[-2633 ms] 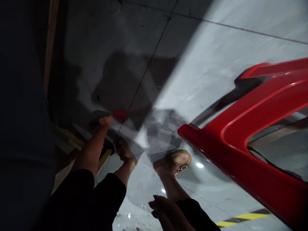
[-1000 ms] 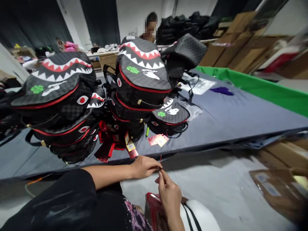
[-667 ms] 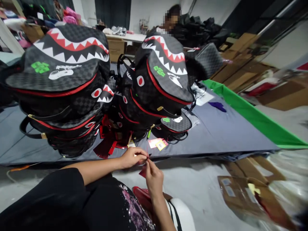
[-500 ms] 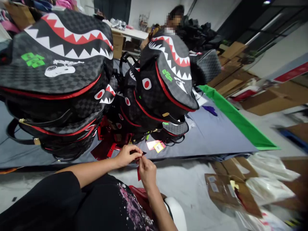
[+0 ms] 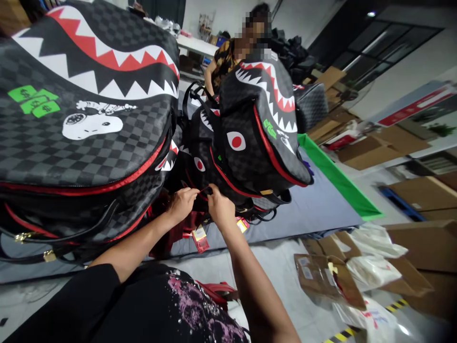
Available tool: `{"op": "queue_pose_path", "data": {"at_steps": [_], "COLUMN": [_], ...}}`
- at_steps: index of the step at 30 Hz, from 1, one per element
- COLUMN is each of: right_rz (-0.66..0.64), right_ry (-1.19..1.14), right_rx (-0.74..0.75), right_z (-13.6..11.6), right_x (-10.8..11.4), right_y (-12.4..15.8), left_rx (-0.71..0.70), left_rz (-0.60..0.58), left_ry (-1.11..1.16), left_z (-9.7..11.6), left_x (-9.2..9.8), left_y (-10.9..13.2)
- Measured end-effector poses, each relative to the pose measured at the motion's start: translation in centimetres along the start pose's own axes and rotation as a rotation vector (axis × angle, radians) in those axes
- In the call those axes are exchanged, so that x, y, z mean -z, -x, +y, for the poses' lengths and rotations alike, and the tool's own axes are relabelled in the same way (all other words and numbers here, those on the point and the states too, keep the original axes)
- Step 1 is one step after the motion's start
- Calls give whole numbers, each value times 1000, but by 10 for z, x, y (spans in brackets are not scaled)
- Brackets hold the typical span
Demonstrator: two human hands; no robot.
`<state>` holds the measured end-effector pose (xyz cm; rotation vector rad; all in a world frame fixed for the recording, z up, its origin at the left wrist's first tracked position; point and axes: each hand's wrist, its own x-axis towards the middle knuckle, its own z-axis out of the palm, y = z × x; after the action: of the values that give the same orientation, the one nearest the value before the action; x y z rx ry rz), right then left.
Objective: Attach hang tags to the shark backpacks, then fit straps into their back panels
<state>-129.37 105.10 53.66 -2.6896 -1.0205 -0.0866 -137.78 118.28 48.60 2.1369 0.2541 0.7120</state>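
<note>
A thin red cord [image 5: 203, 190] runs taut between the 2 hands, in front of the right stack of backpacks and above the near edge of the table [image 5: 321, 202]. The left hand [image 5: 183, 204] has thumb and forefinger clamped on the cord's left end. The right hand [image 5: 222, 208] pinches its right end between fingertips, the other fingers curled.

Near left, a bulky upper backpack [image 5: 117, 164] fills the view. Its smooth, coated face has a black-and-grey checkerboard, jagged triangular teeth in white and red, green banknotes and a white cartoon dog. A red zip edge curves round its rounded body, and shiny gold-coloured metal fittings sit below. On the right, a tilted backpack [image 5: 257, 124] of matching material shows an oval white eye with a round red centre.

Below the hands, a flat, rectangular red tag [image 5: 202, 245] with a pale label lies at the table's edge. The table has a matt blue-grey cloth and a green side panel [image 5: 337, 176]. Far off, a person in a patterned top [image 5: 226, 55] stands behind the bags. Right of the table are cardboard boxes [image 5: 421, 245] and crinkled white plastic bags [image 5: 376, 274].
</note>
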Motion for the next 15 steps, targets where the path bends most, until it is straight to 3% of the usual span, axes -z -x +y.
{"op": "queue_pose_path", "data": {"at_steps": [6, 15], "right_rz": [244, 222], "right_ry": [-346, -528], "right_rx": [-33, -107], "right_z": [18, 25], "right_x": [-21, -31], "right_y": [11, 13], "left_rx": [14, 55], "left_rz": [-84, -275], "left_ry": [-71, -10], "left_z": [-10, -8], "left_x": [-3, 5], "left_y": [-19, -33]}}
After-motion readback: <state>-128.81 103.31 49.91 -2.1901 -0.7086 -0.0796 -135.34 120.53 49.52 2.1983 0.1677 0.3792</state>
